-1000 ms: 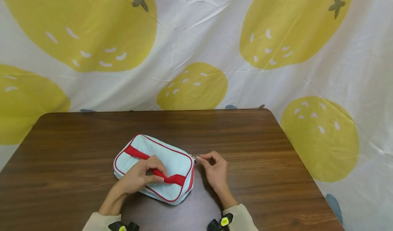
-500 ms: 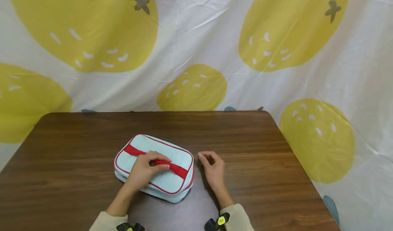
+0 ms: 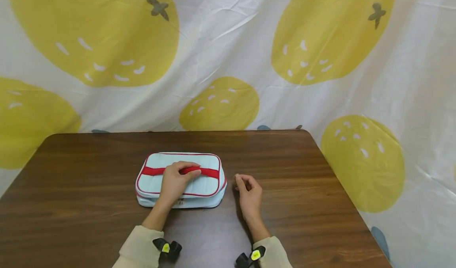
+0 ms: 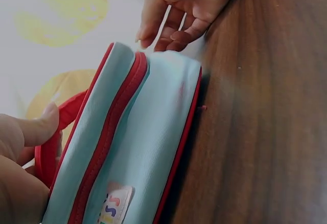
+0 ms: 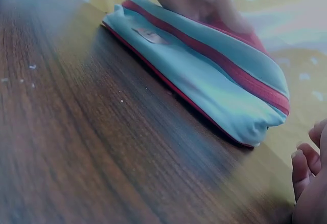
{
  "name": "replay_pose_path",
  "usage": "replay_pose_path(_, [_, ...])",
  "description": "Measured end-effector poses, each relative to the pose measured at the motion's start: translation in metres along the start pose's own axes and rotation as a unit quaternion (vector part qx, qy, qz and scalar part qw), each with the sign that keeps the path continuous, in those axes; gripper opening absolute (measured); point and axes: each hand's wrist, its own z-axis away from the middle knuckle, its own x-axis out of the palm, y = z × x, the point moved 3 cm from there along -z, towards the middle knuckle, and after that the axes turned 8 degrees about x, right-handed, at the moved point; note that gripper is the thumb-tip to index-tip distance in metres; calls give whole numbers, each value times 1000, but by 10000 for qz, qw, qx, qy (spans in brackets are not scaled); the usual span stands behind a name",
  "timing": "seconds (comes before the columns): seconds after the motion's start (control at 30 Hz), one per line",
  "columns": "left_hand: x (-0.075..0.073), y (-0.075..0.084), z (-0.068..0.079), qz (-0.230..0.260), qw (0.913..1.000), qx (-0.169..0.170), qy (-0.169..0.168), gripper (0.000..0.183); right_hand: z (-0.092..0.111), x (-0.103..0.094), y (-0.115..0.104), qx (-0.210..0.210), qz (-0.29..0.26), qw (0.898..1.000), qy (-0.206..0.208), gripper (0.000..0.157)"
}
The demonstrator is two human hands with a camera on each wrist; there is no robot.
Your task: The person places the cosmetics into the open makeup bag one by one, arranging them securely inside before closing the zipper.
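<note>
A pale blue zip pouch (image 3: 199, 187) with red piping lies on the table, its long side facing me. My left hand (image 3: 175, 183) grips the red strap handle (image 3: 210, 172) on its top between thumb and fingers. Along the pouch's front side a red zipper band (image 4: 110, 127) runs above a small printed label (image 4: 116, 203); the band looks closed there. Just right of the pouch, apart from it, is my right hand (image 3: 250, 196). Its fingers are loosely bent and hold nothing; in the right wrist view its fingertips (image 5: 301, 170) show beyond the pouch's end.
The dark wood table (image 3: 303, 216) has rounded far corners. Behind it hangs a white curtain (image 3: 221, 30) printed with big yellow fruit. Each sleeve cuff carries a black wrist camera (image 3: 169, 250).
My right hand has let go of the zipper pull at the pouch's right end. My left hand has turned the pouch by its handle, swinging the right end away from me.
</note>
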Motion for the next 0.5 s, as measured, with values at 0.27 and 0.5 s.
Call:
replay_pose_path(0.27, [0, -5, -13, -116, 9999, 11, -10, 18, 4, 5, 1, 22, -110, 9997, -214, 19])
replay_pose_path(0.5, [-11, 12, -20, -285, 9976, 346, -518, 18, 3, 4, -7, -275, 227, 9989, -290, 20])
